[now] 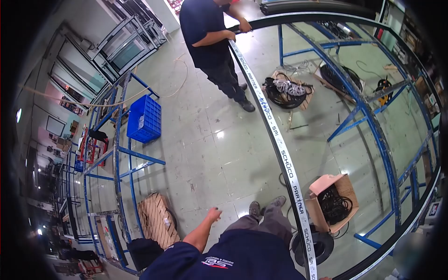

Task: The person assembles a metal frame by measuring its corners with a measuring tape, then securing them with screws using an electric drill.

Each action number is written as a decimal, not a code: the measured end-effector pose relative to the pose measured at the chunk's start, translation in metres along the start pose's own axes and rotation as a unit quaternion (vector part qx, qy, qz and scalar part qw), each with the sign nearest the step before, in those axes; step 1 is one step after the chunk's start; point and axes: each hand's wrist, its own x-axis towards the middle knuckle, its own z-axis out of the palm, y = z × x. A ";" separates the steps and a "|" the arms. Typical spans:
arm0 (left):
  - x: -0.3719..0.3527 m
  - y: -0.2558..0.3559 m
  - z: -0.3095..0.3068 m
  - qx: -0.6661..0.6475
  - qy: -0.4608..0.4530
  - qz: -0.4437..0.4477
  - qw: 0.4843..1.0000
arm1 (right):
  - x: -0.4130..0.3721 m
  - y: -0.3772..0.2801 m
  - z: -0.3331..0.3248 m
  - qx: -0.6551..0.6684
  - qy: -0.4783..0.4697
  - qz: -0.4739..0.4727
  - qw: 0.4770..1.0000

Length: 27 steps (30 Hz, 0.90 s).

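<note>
My left hand (214,215) hangs in front of my body, away from the frame, its fingers curled. A small dark spot shows at its tip, and I cannot make out what it is. Only a sliver of my right hand (325,278) shows at the bottom edge, beside the near end of a large dark window or door frame (279,135). Its fingers are hidden. White printed tape covers the frame's edge. At the far corner a co-worker in dark clothes (205,37) has both hands on the frame.
Under the frame stands a blue trestle (373,112). On the floor are a cardboard box of black cord (311,198), a black roll (322,249) and coiled cables (284,91). To the left are a blue crate (150,122), another blue stand (116,177) and a wrapped package (156,217).
</note>
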 end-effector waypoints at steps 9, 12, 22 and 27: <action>0.001 0.190 0.030 0.006 -0.066 0.107 0.992 | -0.020 -0.018 -0.027 0.104 -0.073 0.040 0.991; 0.012 0.232 0.033 0.053 -0.098 0.126 0.986 | -0.034 -0.032 -0.033 0.070 -0.043 0.058 0.995; -0.084 0.501 -0.013 0.047 0.282 0.616 0.734 | -0.034 -0.041 -0.034 0.055 -0.111 0.128 0.984; -0.122 0.597 0.009 0.350 0.017 0.773 0.529 | -0.055 -0.056 -0.082 0.052 -0.131 0.127 0.982</action>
